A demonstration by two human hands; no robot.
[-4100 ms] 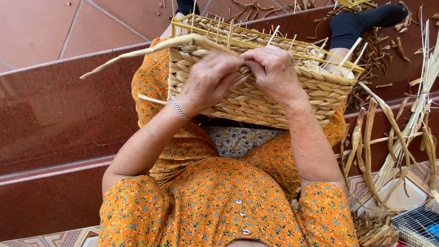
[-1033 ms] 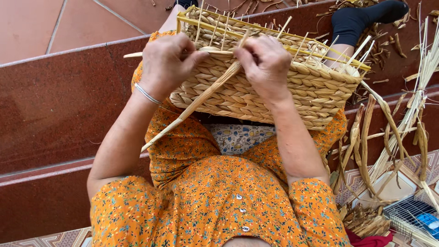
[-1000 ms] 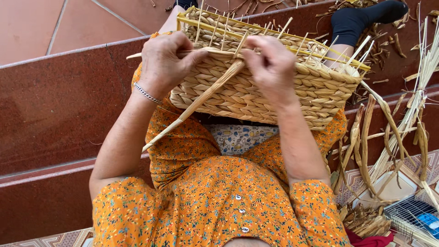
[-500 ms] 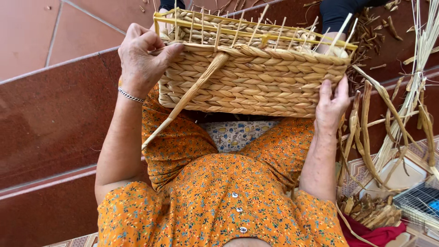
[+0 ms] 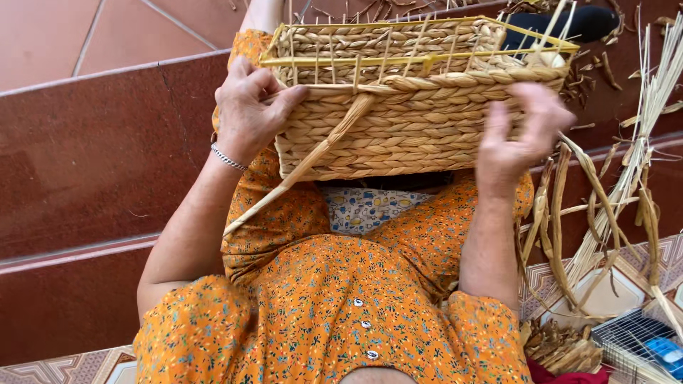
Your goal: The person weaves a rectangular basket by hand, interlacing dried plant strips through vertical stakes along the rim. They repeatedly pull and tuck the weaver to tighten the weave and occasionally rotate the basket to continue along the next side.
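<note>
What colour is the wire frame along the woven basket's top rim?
Yellow, seen in the head view: the thin wire frame atop the tan woven basket.

Basket: rough braided straw; steps: glossy red stone.

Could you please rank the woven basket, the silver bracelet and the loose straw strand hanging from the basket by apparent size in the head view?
1. Woven basket, clearly largest.
2. Loose straw strand, long but thin.
3. Silver bracelet on the left wrist, smallest.
</note>
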